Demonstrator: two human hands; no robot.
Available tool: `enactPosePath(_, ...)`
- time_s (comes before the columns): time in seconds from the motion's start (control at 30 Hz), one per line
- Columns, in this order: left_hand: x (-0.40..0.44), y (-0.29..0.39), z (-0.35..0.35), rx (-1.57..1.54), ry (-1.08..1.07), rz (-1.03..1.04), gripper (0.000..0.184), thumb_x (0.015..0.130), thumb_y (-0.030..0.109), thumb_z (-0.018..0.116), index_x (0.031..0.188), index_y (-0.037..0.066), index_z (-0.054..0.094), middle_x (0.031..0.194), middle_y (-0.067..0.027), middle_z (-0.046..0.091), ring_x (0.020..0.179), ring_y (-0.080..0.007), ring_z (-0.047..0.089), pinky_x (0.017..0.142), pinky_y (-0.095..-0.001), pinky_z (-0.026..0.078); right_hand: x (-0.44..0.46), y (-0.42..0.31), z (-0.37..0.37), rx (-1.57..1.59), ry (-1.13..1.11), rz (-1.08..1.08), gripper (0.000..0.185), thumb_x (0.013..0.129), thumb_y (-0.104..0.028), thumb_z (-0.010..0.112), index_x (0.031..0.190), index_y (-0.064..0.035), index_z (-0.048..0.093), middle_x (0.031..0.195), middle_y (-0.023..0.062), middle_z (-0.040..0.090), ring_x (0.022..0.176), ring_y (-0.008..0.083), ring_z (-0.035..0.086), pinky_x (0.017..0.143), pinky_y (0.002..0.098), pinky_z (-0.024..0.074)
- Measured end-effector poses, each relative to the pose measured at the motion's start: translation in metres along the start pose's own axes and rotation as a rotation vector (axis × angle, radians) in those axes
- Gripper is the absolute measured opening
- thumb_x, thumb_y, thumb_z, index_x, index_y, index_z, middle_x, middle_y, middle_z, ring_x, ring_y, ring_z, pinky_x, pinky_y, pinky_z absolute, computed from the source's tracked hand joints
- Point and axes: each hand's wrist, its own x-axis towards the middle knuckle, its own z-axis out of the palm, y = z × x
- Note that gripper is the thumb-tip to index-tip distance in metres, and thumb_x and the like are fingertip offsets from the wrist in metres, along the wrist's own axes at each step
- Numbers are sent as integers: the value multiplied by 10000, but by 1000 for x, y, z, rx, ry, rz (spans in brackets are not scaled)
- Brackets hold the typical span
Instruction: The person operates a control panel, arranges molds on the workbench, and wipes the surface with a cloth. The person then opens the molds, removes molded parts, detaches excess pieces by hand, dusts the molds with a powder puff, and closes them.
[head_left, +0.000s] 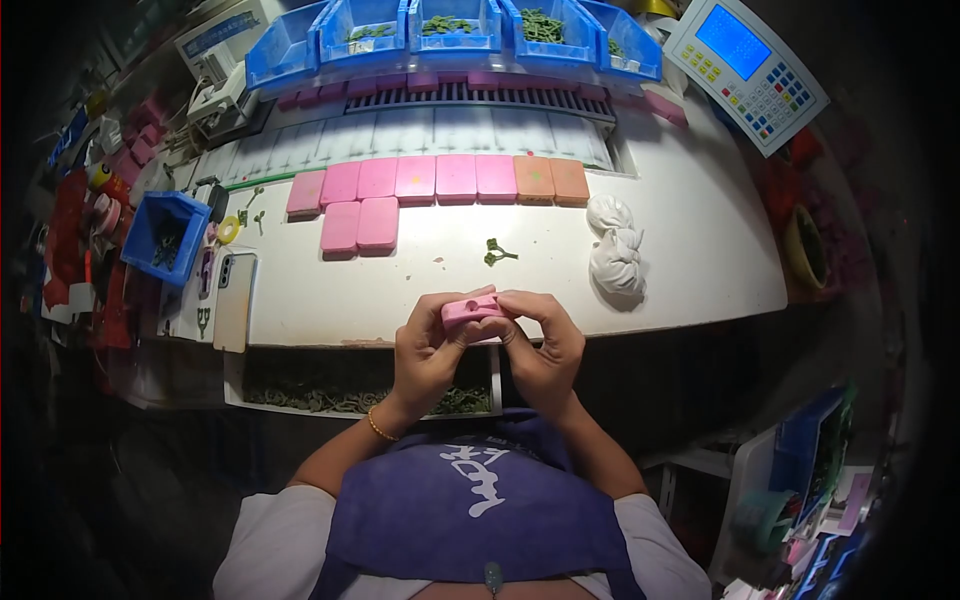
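Between my two hands, just over the table's front edge, is a pink block (461, 313) with a small dark hole in its near side. My left hand (428, 345) grips its left end, fingers and thumb closed on it. On the right end my right hand (541, 345) pinches it with thumb and fingers. Beyond my hands a green branched piece (499, 252) lies on the white table (450, 285). Farther back stands a row of pink blocks (456, 180), with orange blocks (551, 180) at its right end.
Blue bins (460, 40) with green pieces line the back. White tied cloth bags (617, 262) lie to the right, below a keypad device (748, 70). At left are a phone (235, 300) and a blue box (166, 235). An open drawer (365, 411) of green pieces sits below my hands.
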Motion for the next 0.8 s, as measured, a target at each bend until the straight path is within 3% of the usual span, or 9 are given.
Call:
enactPosePath(0.1,0,0,1,-27,-40,69,275,971,-23,596,1234,-34,519,1258,-184,623,1166,-210,616,1025,-366,528,-5,-2,3,112,46,93,243,890,-47,740,1113,11,660,925,80,666,867,138,641,797,270,522)
enactPosePath(0.2,6,6,-6,-100,-120,34,279,957,-33,613,1225,-11,540,1238,-153,634,1167,-202,616,1015,-350,524,3,-14,3,492,71,408,235,906,-48,726,1124,10,659,950,60,653,883,124,629,800,265,516)
enactPosePath(0.3,6,6,-18,7,-198,26,284,951,-25,632,1223,9,557,1258,-141,633,1180,-195,613,999,-338,523,7,-6,-12,520,-181,469,244,911,-68,730,1134,4,661,1012,55,651,872,98,598,801,266,504)
enactPosePath(0.5,11,14,-11,82,-140,62,303,920,-41,665,1207,17,586,1303,-172,632,1168,-202,630,977,-334,528,22,-23,-23,742,-270,724,191,932,-67,667,1108,9,673,1025,61,648,812,85,577,717,236,477)
enactPosePath(0.8,13,19,-15,167,-234,131,307,900,-63,667,1188,23,606,1298,-176,643,1156,-218,646,994,-337,523,20,-10,-27,900,-315,773,148,896,-55,669,1031,0,691,977,59,615,749,121,586,657,259,485)
